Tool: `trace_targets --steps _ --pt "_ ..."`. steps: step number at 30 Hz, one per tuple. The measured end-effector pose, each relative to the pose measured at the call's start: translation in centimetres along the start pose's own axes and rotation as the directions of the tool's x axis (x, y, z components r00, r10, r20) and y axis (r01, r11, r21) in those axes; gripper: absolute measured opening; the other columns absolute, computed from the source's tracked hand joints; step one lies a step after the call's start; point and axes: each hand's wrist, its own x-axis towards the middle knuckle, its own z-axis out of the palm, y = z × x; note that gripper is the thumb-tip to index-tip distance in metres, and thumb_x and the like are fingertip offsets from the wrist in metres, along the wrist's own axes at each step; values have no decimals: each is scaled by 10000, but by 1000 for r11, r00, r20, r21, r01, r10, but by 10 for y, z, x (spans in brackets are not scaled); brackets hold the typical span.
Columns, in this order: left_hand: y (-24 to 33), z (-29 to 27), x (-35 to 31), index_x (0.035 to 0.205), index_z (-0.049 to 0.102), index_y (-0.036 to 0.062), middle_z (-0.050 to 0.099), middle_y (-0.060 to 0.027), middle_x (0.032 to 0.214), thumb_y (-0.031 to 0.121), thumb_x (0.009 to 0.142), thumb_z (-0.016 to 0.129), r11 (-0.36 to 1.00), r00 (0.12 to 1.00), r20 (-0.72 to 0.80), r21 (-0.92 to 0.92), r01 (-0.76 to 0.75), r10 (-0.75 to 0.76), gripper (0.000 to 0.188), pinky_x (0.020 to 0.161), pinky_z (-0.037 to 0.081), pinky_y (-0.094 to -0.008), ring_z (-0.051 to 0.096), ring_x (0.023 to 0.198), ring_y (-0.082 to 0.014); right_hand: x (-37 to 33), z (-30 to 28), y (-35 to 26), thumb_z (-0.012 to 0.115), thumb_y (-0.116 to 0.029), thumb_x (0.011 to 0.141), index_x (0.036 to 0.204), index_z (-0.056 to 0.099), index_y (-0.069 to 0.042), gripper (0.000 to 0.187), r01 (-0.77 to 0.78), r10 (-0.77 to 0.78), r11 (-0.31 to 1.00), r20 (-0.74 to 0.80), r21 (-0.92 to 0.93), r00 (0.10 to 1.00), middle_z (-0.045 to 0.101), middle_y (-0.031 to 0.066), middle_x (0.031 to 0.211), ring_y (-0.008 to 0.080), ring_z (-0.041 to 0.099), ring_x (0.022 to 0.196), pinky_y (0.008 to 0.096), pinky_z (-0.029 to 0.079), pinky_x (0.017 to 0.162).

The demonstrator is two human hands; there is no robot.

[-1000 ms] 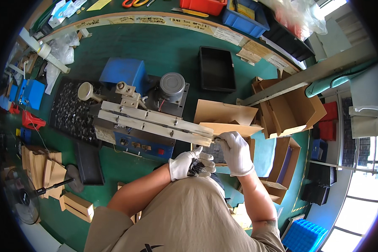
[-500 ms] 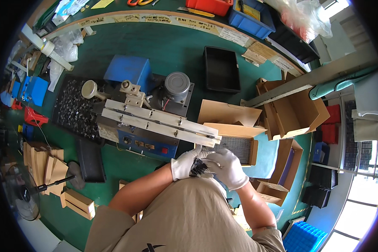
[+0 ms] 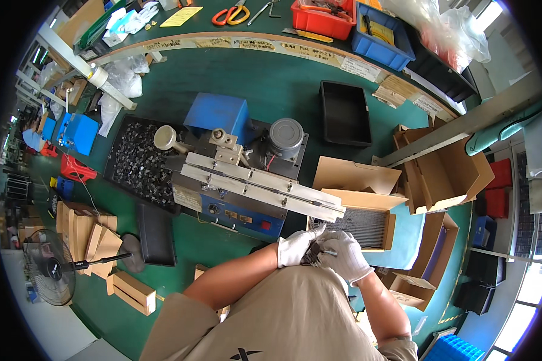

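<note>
In front of my shirt, my left hand (image 3: 292,248), in a white glove, is closed around a clump of small dark parts with thin metal pins (image 3: 311,256). My right hand (image 3: 345,255), also gloved in white, has its fingers bent against the right side of the same clump. What its fingertips pinch, if anything, is too small to name. Just beyond both hands ends a pair of long metal rails (image 3: 265,191) on a bench machine with a blue control panel (image 3: 239,217). An open cardboard box (image 3: 390,232) with rows of thin dark pieces lies beyond my right hand.
A black tray (image 3: 117,174) heaped with small dark parts sits left of the machine. An empty black bin (image 3: 346,114) stands behind. More cardboard boxes (image 3: 442,174) fill the right side. A fan (image 3: 51,265) and folded cartons (image 3: 90,231) are at left.
The view has swung, so the bench appears further right and lower. My right fingers are now bent closer around the clump, which is turned differently in my left hand.
</note>
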Motion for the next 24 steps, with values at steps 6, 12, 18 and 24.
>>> trace_targets --steps 6,12,18,24 --pt "7 5 -8 1269 624 117 718 -96 1121 474 1047 471 997 998 -31 44 59 -57 447 856 587 -383 714 950 -242 -1 -4 -7 792 -204 703 948 742 -26 307 -85 86 992 8 -91 996 695 159 1073 370 642 975 440 521 890" --pt "7 16 -10 1323 609 112 703 -110 1187 427 1069 438 1000 995 -105 14 4 -2 439 931 563 -426 695 1032 -252 -4 6 0 750 -185 721 856 746 -50 191 -85 75 975 -56 -207 996 701 149 1026 346 651 951 440 537 835" --pt "7 12 -11 1310 607 79 701 -126 1180 407 1070 441 1000 999 -26 -2 21 -21 439 937 562 -410 693 1039 -255 -5 6 0 759 -89 758 847 726 -7 124 -201 224 967 -150 156 963 684 125 981 283 645 940 378 530 831" --pt "0 4 -4 1262 606 51 684 -96 1196 304 1064 495 966 987 -30 216 -145 155 339 954 557 -388 679 1058 -227 -8 24 3 726 -49 853 1079 728 -21 227 -109 246 939 -414 326 877 661 99 981 224 645 870 340 534 813"
